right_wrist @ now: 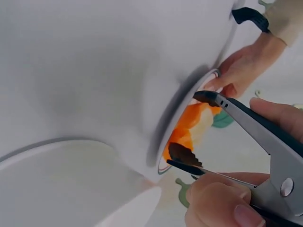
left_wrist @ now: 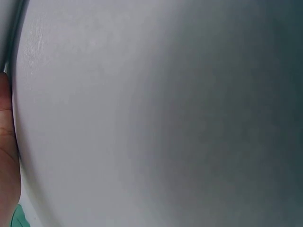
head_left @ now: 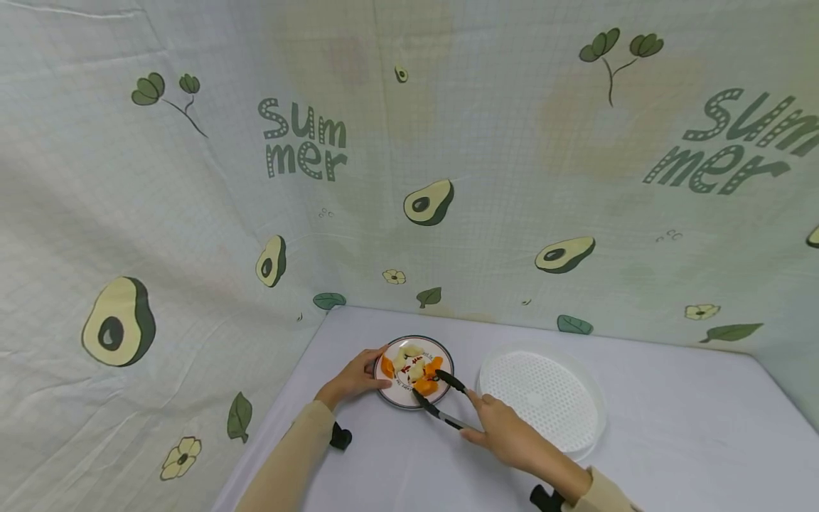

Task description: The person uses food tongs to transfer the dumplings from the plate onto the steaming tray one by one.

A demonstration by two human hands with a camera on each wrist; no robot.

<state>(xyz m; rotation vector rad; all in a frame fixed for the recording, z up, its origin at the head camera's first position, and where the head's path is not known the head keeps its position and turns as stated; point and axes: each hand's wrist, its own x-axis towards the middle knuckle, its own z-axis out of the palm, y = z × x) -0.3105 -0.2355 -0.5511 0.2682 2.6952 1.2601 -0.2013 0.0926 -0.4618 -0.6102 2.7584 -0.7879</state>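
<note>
My left hand [head_left: 354, 377] grips the left rim of a white plate [head_left: 398, 395] with dark edge rings, its thumb over the near side of the rim. On the plate lie orange pieces [head_left: 425, 387] and pale yellow pieces [head_left: 410, 353] of cut food. From the right, my right hand [head_left: 508, 434] holds a pair of tongs [head_left: 450, 419] with black tips. The tongs are spread, one tip on either side of the orange pieces [right_wrist: 188, 117] at the plate's right part. Mostly blank white surface fills the left wrist view, with part of the left hand [left_wrist: 7, 151] at its edge.
A round white tray [head_left: 544, 398] with a perforated base stands right of the plate, partly behind the right hand. Both stand on a white-covered table [head_left: 665, 441]. Cloth [head_left: 486, 156] printed with avocados and leaves hangs behind and at the left.
</note>
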